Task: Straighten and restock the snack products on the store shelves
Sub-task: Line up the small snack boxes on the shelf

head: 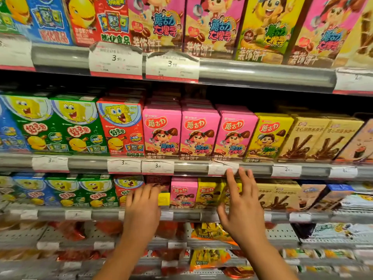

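Snack boxes fill the shelves in front of us, and the ones we care about now sit on the lower shelf (185, 216), where both hands have gone.

Our left hand (141, 211) reaches into a gap just left of a pink box (182, 194). A dark red box (156, 181) sits further back in that gap. The fingers are stretched out and a little bent. Their tips are against or near that dark box, but we cannot tell if they have hold of it. So we cannot say what that grip has.

Our right hand (241, 207) is spread wide open in front of the yellow boxes (210, 191). It holds nothing. One fingertip comes up to the white price tag (223, 168) on the rail of the shelf above.

What could go wrong? The pink box stands alone at the front with a gap beside it. If our left hand bumps it, we think it could tip over or slide out. If we pull the dark box out fast, it may drag its neighbours crooked. That price tag already looks bent, and our finger could knock it loose.

Some things we cannot see well. The back of the gap is dark, so we cannot count the boxes in there. Our right hand hides part of the yellow boxes. The bags (210, 233) lower down are blurry. The small numbers on the tags are hard to read.
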Tool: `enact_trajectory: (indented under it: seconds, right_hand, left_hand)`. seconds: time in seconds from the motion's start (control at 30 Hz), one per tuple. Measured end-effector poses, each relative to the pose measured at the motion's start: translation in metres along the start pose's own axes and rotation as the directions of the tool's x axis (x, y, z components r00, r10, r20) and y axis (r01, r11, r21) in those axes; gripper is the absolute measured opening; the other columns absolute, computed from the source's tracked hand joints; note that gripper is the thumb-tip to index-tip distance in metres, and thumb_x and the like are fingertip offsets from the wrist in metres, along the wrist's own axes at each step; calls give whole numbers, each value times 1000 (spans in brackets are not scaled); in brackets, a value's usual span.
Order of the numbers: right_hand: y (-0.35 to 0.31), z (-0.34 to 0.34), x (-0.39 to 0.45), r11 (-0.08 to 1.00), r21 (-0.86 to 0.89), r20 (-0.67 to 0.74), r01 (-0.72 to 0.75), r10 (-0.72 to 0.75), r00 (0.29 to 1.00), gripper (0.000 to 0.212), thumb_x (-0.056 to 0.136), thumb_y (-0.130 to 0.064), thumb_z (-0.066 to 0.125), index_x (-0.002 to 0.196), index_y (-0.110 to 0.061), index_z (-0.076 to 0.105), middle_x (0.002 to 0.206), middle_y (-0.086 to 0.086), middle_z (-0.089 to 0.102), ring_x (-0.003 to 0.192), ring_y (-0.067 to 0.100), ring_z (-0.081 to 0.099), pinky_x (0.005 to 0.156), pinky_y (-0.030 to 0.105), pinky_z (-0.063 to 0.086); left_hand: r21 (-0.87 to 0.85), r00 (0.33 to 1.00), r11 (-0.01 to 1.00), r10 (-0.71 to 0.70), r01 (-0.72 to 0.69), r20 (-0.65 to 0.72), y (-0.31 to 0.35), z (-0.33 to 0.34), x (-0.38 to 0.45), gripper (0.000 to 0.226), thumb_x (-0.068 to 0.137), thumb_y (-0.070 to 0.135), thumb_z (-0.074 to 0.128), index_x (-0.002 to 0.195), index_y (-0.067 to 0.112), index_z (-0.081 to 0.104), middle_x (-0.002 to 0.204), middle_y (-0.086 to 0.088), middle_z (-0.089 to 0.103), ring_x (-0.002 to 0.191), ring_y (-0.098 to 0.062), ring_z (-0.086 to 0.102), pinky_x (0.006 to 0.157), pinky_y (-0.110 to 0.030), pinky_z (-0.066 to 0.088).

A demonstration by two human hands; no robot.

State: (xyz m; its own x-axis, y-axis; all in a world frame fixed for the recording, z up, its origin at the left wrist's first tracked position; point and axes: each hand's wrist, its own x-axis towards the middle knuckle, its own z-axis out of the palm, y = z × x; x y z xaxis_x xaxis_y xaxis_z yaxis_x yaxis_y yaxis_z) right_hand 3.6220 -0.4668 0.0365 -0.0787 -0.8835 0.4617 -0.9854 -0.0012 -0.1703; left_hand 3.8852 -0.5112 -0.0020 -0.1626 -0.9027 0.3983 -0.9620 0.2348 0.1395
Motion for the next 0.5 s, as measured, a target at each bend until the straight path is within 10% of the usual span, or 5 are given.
enact_trajectory:
  seconds: [0.5]
  right_hand:
    - [20, -21, 3, 991, 124, 105, 55, -68, 992, 65, 82, -55, 48, 145, -36, 48, 163, -2, 23, 153, 26, 14, 107, 41, 46]
  left_hand:
    - [-209, 944, 949, 173, -236, -280, 34, -175, 30, 47, 89, 53, 46, 125, 25, 57, 116, 13, 49, 108, -11, 46, 88, -31, 42]
